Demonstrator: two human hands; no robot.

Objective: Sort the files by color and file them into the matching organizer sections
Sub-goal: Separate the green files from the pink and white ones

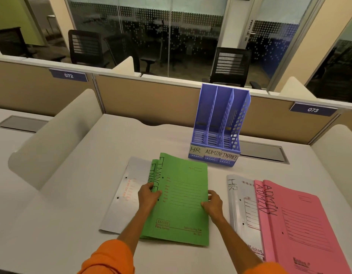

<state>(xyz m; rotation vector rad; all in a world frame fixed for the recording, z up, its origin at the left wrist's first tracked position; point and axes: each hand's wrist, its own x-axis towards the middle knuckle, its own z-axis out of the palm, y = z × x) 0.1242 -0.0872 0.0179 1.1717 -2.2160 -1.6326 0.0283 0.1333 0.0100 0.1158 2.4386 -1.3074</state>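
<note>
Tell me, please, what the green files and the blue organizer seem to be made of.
The green files look like thin matte card: dull, flat faces with printed lines and thin stacked edges. The blue organizer looks like moulded plastic, faintly glossy: perforated walls, slotted floor.

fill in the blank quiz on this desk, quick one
1. The files held by the left hand and right hand are ____.
2. The pink files are marked ____.
3. The organizer has ____ sections.
Missing words: green; ADMIN; three.
</note>
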